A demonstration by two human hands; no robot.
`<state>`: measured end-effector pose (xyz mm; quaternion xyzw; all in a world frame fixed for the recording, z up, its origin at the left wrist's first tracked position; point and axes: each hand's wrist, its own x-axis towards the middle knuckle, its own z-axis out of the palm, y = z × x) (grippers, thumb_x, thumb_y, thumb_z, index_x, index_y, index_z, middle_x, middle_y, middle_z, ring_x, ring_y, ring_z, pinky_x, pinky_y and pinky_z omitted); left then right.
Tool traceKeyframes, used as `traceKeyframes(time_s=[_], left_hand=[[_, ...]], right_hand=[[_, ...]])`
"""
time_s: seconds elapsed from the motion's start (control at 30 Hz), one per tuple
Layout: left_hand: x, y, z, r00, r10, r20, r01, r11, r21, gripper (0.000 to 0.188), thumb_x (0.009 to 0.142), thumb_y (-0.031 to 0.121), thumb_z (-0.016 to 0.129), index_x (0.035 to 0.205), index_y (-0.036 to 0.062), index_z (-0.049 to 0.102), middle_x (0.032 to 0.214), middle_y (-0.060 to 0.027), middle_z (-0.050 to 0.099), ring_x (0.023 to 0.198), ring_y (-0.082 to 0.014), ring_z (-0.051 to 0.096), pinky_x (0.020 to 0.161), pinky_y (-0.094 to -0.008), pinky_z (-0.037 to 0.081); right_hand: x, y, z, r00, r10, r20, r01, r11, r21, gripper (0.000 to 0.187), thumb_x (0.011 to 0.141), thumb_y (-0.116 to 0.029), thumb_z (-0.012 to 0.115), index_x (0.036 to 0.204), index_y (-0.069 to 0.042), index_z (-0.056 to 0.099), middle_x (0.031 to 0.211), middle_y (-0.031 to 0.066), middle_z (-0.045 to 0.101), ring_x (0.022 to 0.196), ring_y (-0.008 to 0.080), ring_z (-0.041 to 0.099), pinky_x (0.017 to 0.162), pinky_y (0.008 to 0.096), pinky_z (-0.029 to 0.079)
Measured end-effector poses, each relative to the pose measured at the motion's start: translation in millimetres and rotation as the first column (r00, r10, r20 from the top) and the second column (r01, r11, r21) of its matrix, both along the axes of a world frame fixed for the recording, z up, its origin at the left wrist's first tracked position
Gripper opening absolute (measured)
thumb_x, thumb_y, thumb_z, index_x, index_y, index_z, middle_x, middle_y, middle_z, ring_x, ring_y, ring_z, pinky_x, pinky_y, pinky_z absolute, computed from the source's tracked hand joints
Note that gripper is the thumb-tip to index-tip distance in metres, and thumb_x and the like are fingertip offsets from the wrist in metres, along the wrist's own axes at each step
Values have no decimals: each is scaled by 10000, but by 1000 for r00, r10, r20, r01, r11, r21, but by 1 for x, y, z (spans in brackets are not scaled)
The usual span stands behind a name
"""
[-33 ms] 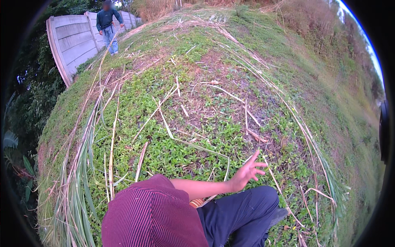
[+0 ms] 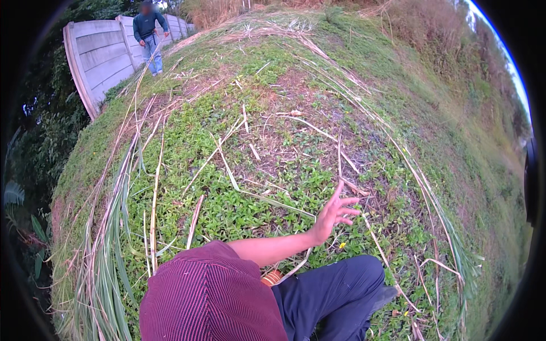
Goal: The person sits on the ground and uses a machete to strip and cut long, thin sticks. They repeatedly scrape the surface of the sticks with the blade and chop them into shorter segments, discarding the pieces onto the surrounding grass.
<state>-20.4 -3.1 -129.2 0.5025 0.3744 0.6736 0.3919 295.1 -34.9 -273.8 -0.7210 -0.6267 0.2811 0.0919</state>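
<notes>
My left hand [image 2: 327, 221] is held out over low green plants [image 2: 307, 190], its bare forearm crossing to the right from a maroon striped sleeve [image 2: 210, 290]. The fingers are spread, with nothing between them. One finger points away from me. A long dry stalk [image 2: 302, 262], bent, passes close under the wrist; whether they touch I cannot tell. Below the hand is my bent leg in dark trousers [image 2: 341, 284]. An orange striped object [image 2: 272, 278] shows partly between sleeve and trousers, and its kind is unclear. My right hand is out of sight.
Long stalks with green leaves [image 2: 108, 267] lie along the left. Another line of stalks [image 2: 421, 176] curves down the right side. A person in a dark top and jeans [image 2: 151, 34] stands far left by a grey panel wall [image 2: 105, 54]. Tall dry brush [image 2: 443, 40] borders the right.
My left hand has moved away from my knee, a little up and to the left, baring more plants between them. The far person has barely shifted.
</notes>
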Motion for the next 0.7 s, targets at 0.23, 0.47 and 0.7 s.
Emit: traceKeyframes(time_s=[0.23, 0.47, 0.7], left_hand=[[-81, 13, 90, 932, 259, 255, -293, 950, 110, 1008, 952, 767, 243, 1578, 99, -179, 1432, -227, 506, 1096, -310, 666, 839, -410, 580], [-52, 15, 52, 889, 57, -454, -67, 998, -7, 771, 1047, 597, 276, 1613, 102, 105, 1454, -192, 491, 1153, -260, 619, 921, -378, 561], [41, -42, -36, 195, -493, -848, 136, 869, -475, 1378, 718, 742, 716, 1586, 72, -119, 1535, -381, 199, 1392, -510, 336, 1129, -562, 331]], right_hand=[[3, 10, 1, 1000, 4, -10, -3, 1000, 21, 609, 913, -460, 635, 1242, 52, 620, 1071, 278, 685, 986, 452, 670, 888, 531, 511], [-14, 33, 9, 999, 35, -35, -34, 999, 43, 610, 917, -447, 637, 1257, 59, 606, 1078, 285, 681, 988, 452, 669, 886, 527, 512], [-36, 35, 7, 994, 90, -68, -88, 996, 32, 613, 921, -434, 638, 1272, 67, 593, 1085, 292, 677, 989, 452, 668, 885, 522, 512]])
